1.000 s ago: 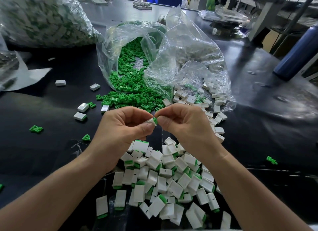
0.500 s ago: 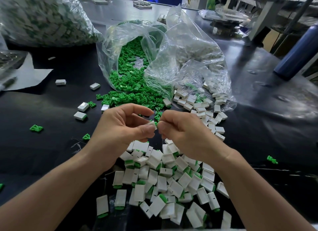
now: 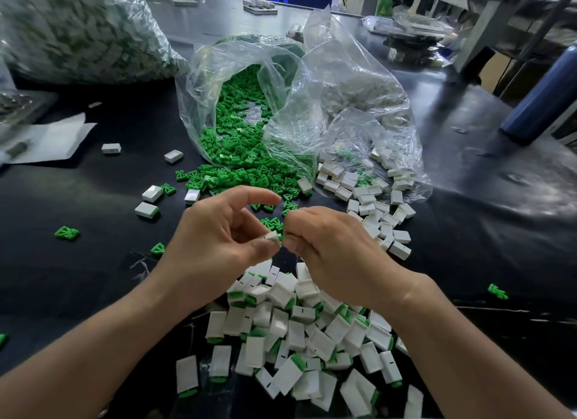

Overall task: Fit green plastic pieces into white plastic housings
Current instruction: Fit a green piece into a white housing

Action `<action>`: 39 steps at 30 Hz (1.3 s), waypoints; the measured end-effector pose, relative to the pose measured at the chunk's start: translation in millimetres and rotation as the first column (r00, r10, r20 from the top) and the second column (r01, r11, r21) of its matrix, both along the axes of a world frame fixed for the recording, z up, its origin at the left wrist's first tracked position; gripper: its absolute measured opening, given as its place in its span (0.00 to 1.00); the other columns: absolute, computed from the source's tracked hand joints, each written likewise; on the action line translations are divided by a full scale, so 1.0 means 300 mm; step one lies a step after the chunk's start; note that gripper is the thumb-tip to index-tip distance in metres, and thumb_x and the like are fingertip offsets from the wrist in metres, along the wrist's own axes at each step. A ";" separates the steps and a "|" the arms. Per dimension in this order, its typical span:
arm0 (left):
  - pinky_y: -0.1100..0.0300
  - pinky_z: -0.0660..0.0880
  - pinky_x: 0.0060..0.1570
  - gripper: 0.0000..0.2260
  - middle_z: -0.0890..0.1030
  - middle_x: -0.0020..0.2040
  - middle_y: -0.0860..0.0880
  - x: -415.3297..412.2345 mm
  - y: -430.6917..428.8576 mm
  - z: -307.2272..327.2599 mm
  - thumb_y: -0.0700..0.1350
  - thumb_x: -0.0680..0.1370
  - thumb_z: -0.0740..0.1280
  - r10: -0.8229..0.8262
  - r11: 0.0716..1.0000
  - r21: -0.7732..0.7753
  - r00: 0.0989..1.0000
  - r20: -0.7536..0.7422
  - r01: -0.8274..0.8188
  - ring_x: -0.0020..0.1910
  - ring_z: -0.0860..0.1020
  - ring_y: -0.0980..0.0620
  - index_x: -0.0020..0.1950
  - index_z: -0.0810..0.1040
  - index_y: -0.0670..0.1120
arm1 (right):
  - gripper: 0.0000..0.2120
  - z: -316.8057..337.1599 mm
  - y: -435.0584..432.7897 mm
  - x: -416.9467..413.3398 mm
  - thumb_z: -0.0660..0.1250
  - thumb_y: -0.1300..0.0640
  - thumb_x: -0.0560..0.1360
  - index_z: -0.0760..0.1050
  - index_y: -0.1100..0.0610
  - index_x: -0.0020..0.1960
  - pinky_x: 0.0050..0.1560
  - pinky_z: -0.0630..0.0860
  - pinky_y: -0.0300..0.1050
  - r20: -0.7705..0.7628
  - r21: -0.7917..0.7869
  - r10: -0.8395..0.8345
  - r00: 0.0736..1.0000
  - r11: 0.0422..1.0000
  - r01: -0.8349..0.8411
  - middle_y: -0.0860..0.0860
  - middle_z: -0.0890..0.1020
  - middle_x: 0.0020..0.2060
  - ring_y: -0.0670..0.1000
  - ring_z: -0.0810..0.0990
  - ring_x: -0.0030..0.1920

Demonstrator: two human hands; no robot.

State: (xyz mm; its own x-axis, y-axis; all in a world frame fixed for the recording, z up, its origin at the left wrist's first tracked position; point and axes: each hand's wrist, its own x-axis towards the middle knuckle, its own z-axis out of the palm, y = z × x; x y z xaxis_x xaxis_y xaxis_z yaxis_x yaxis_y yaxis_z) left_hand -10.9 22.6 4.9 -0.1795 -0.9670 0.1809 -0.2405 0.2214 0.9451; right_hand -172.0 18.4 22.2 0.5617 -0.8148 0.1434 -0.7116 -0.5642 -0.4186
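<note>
I see left hand [image 3: 218, 240] pinching white housing [image 3: 272, 236]; right hand [image 3: 331, 247] gripping green piece [image 3: 280, 237], touching housing's right end, axes roughly in line.

Bright even light, glare on the black table [image 3: 499, 181], blurred, bowed edges.

Left hand [image 3: 218, 240] index finger now lifted off the white housing [image 3: 272, 236]; both hands lower.
</note>
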 end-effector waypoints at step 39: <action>0.73 0.68 0.20 0.20 0.82 0.29 0.48 -0.035 0.016 0.053 0.35 0.61 0.68 -0.022 0.983 0.158 0.903 -0.430 0.099 0.21 0.75 0.58 0.53 0.77 0.42 | 0.24 0.003 0.011 0.047 0.52 0.39 0.66 0.70 0.60 0.37 0.27 0.68 0.36 0.581 0.812 -0.556 0.595 0.450 -0.372 0.51 0.74 0.26 0.46 0.70 0.26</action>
State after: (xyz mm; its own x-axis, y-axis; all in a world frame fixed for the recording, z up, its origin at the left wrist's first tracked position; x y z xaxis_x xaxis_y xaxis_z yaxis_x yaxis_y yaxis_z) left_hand -21.4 27.5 20.9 -0.1817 -0.9796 0.0856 0.2007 0.0483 0.9785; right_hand -157.8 21.7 23.2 0.5351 -0.7793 -0.3261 0.0849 0.4337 -0.8970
